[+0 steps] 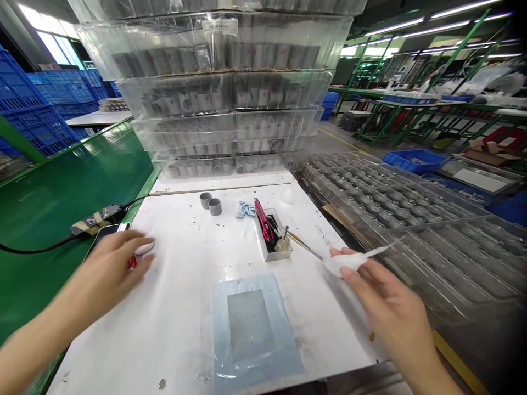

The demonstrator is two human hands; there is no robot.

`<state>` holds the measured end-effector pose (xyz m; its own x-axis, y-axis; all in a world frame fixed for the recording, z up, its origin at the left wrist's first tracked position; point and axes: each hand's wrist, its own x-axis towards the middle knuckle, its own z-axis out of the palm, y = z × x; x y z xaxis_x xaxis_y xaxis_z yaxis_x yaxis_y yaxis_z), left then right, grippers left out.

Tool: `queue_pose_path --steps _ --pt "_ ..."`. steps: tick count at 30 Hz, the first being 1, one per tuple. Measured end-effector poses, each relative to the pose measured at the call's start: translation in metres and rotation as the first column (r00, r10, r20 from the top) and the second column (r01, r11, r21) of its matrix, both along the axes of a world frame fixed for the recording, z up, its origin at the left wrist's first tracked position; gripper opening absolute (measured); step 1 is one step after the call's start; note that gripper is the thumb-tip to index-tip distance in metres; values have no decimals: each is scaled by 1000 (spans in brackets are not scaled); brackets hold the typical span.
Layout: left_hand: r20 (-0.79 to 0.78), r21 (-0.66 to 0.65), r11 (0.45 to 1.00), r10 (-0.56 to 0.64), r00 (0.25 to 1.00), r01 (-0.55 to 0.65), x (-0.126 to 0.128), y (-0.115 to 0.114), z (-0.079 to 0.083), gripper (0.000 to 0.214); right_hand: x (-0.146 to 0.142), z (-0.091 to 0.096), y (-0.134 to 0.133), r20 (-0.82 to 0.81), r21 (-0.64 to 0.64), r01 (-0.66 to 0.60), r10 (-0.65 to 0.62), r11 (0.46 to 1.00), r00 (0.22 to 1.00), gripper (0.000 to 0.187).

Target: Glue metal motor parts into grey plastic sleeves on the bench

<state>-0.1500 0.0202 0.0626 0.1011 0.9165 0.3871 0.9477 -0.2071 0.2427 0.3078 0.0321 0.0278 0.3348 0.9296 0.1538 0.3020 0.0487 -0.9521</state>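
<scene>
On the right, my right hand point(385, 296) is closed round a small white squeeze bottle point(346, 265), its long thin nozzle pointing right and upward. At the table's left edge my left hand point(111, 269), blurred, has its fingers apart around a small white and red object point(144, 248); I cannot make out its kind. A phone point(102, 233) lies partly hidden behind that hand. Between the hands, a clear box point(275, 255) holds a red utility knife point(264, 219) and other small tools. A light-blue sheet with a grey rectangular pad point(249, 323) lies at the front.
Two grey rings point(214, 207) stand behind, near a crumpled blue wipe point(246, 209). Stacked clear trays point(230, 93) of grey cylinders rise at the back. More clear trays point(382, 197) lie to the right. A taped power adapter point(96, 219) with cable sits left.
</scene>
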Motion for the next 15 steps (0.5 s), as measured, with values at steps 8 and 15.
queue_pose_path --steps 8,15 --pt "53 4 993 -117 992 117 88 145 -23 22 -16 -21 -35 -117 15 51 -49 999 992 46" --pt "406 -188 950 -155 901 248 93 58 -9 25 1 -35 -55 -206 -11 50 -51 999 977 52"
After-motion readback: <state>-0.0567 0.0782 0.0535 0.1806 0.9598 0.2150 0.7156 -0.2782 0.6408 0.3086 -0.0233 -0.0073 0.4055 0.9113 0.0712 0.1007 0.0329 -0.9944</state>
